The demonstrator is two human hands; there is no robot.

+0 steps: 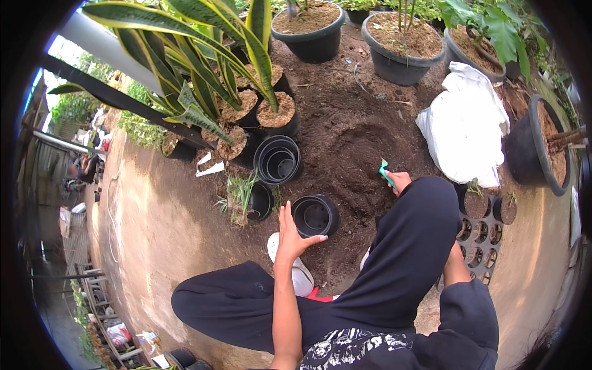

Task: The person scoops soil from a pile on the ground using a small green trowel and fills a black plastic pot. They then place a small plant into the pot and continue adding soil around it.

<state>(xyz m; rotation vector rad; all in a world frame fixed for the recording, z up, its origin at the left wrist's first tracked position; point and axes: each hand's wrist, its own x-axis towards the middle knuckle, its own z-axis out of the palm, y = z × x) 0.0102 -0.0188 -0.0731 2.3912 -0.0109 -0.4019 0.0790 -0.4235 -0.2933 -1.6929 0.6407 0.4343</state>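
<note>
My left hand (293,236), its thumb and fingers spread, is at the lower left rim of a black plastic pot (316,215) whose inside looks empty. In my right hand (398,181) is the green handle of a small hand tool (384,170); its tip points at the heap of dark potting soil (360,152). Part of my right forearm is hidden behind my raised knee. Left of the pot, a tuft of grassy green plants (239,200) lies beside another black pot (262,202). Nested black pots (277,160) stand just above.
Potted snake plants (276,111) crowd the upper left. Large planters (402,46) line the top, with another (539,145) at the right. A white sack (467,129) rests right of the soil, above a black pot tray (476,240). A person (87,169) is far off at the left.
</note>
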